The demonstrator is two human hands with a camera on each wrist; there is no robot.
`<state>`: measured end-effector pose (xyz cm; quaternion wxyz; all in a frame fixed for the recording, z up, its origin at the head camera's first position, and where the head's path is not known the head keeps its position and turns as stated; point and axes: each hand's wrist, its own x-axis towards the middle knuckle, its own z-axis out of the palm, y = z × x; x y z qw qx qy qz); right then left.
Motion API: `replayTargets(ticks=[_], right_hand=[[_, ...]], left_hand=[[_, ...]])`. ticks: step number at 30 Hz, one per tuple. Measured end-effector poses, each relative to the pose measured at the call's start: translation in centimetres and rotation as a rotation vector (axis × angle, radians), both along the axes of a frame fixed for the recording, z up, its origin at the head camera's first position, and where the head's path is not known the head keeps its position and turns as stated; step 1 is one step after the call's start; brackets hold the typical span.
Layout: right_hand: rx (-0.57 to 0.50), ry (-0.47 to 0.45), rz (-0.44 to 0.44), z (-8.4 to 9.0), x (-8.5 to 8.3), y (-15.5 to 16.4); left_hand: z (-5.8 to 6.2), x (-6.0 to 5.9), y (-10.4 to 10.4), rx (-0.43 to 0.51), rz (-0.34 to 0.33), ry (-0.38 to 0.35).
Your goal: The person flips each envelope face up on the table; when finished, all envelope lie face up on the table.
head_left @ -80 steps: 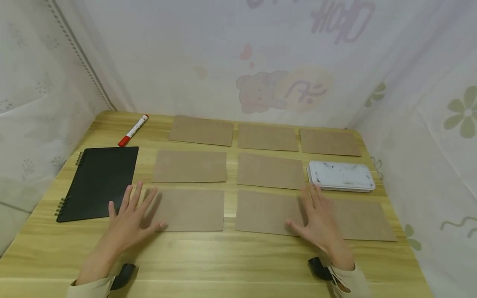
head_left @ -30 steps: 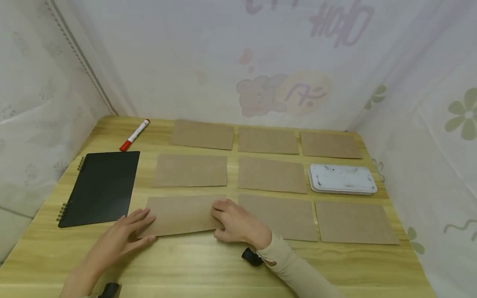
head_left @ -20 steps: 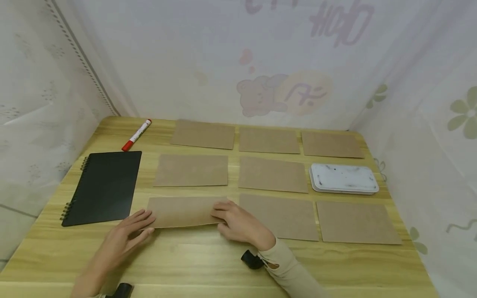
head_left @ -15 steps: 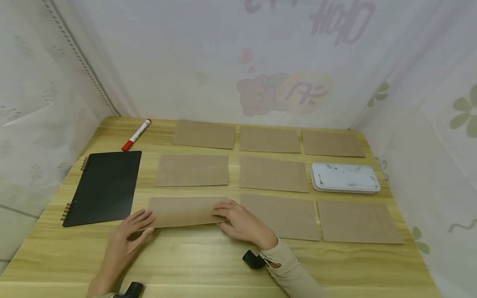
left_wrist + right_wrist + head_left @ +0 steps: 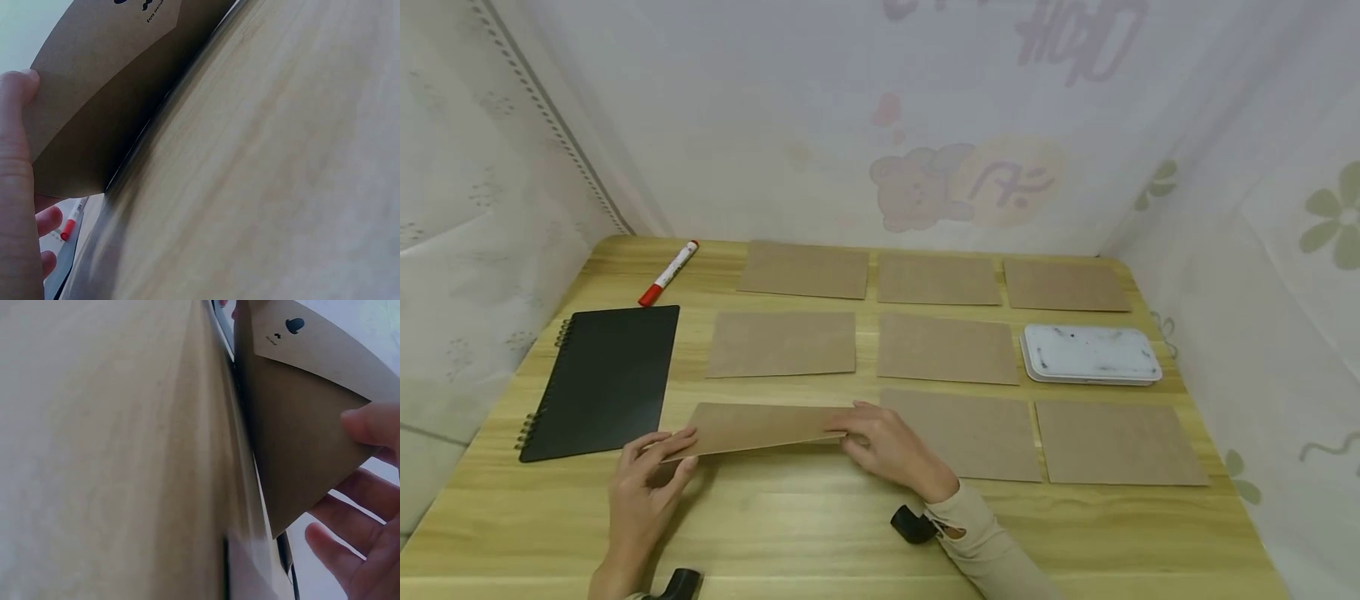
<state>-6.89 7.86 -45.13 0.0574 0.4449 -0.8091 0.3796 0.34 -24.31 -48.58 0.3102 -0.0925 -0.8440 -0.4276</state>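
In the head view a brown kraft paper envelope [image 5: 760, 425] is held at its two ends, its near edge raised off the table. My left hand [image 5: 643, 479] pinches the left corner between thumb and fingers; my right hand [image 5: 891, 446] does the same at the right. Both wrist views show the raised underside: a pointed flap [image 5: 119, 56] with small black print, a hat shape on the flap [image 5: 325, 344] in the right wrist view. The right thumb [image 5: 369, 425] presses near the flap's edge. Right of the held envelope lies a similar brown rectangle [image 5: 962, 433].
More brown rectangles lie in rows: one at the front right [image 5: 1120, 442], others in the middle [image 5: 782, 343] and back [image 5: 940, 279]. A black spiral notebook [image 5: 606, 379] and a red-capped marker [image 5: 668, 273] lie left, a white case [image 5: 1090, 354] right. Patterned fabric [image 5: 775, 125] surrounds the table.
Earlier my hands lay spread apart over the table. The right hand has since moved left to the envelope, both hands have taken hold of it, and its near edge has risen.
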Motion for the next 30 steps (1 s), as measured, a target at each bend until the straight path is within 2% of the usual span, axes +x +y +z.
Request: replayTargets(ticks=[7, 11, 14, 17, 21, 25, 27, 30], right_hand=[[0.051, -0.038, -0.052, 0.5, 0.2, 0.2], [0.034, -0.010, -0.078, 0.6, 0.3, 0.1], [0.000, 0.080, -0.095, 0.7, 0.3, -0.2], [-0.017, 0.220, -0.096, 1.0, 0.4, -0.5], [-0.031, 0.407, -0.083, 1.5, 0.6, -0.9], [-0.070, 0.552, -0.075, 2.1, 0.8, -1.1], [-0.078, 0.601, -0.074, 2.3, 0.9, -1.2], [-0.077, 0.611, -0.073, 2.3, 0.9, -1.2]], left_hand=[[0.0, -0.3, 0.1, 0.002, 0.017, -0.022], [0.1, -0.4, 0.1, 0.011, 0.053, -0.052], [0.1, -0.4, 0.2, 0.025, 0.106, -0.074], [0.1, -0.3, 0.2, 0.034, 0.156, -0.110], [0.1, 0.0, 0.3, 0.053, 0.192, -0.139], [0.1, 0.1, 0.3, 0.070, 0.216, -0.133], [0.1, 0.1, 0.3, 0.074, 0.219, -0.131], [0.1, 0.0, 0.4, 0.099, 0.202, -0.101]])
